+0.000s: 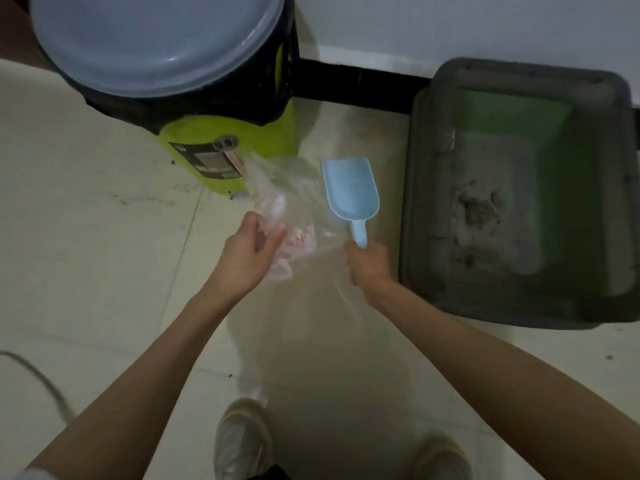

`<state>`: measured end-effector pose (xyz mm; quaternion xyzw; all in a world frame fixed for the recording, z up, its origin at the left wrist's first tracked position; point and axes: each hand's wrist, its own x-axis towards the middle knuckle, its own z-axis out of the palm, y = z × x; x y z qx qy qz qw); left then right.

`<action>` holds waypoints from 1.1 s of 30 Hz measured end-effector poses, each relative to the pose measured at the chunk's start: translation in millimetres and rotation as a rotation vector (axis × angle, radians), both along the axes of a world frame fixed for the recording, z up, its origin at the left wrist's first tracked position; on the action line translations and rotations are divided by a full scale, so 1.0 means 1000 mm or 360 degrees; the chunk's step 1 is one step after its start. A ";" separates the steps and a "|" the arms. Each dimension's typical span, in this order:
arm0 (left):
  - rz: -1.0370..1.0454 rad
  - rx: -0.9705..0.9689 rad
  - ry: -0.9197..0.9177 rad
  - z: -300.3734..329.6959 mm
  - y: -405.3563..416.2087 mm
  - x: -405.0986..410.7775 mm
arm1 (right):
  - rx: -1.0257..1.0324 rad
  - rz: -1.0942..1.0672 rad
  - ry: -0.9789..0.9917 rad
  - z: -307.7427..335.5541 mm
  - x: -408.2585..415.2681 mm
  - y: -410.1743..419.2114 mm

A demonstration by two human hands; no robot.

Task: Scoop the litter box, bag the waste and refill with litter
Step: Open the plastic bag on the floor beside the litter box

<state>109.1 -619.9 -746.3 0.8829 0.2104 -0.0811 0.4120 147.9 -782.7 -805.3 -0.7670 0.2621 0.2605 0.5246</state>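
While I stand over the floor (pixel 86 202), my left hand (pixel 247 252) pinches one edge of the clear plastic bag (pixel 294 202), fingers curled on the film, and my right hand (pixel 369 265) is closed around the handle of the blue scoop (pixel 349 192). It seems my right hand also catches the other side of the bag, but the film is blurred there and I cannot tell for sure.

I judge the bag as very light, soft and a little slippery; it has no shape of its own, so I must hold it at the rim on two sides to keep the mouth open. I judge the scoop stiff and light, a hard plastic that is best taken at the short handle, as I do now. Its long axis goes from my hand away from me, the open bowl pointing toward the green bin (pixel 228 150) with its grey lid (pixel 156 43).

The litter box (pixel 433 188) sits on the floor to my right, near the wall, apart from the scoop. Inside it I see thin litter and some dark clumps (pixel 479 209). The scooping looks not yet begun
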 end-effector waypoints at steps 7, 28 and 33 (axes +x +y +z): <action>-0.0588 0.0680 0.0306 -0.060 0.036 -0.008 | -0.0146 0.0029 -0.0079 -0.050 -0.010 -0.013; 0.0081 0.0404 -0.0051 -0.029 0.042 -0.006 | -0.0487 0.0969 -0.0572 -0.013 -0.043 0.016; 0.0359 -0.0275 -0.0118 -0.015 0.048 -0.006 | -0.0942 0.0969 -0.0496 -0.026 -0.020 0.017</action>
